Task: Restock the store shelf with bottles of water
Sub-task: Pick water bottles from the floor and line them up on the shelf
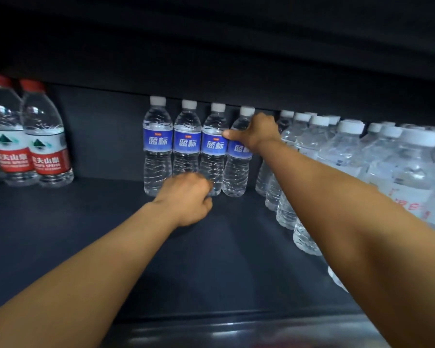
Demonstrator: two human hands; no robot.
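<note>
The right hand grips the upright clear blue-label water bottle, last in its row. The left hand, curled and blurred, is lower, in front of the row; its hold I cannot tell.

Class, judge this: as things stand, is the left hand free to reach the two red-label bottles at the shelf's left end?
Probably yes. The left hand looks curled, seemingly holding nothing, and only bare shelf lies between it and the red-label bottles.
</note>
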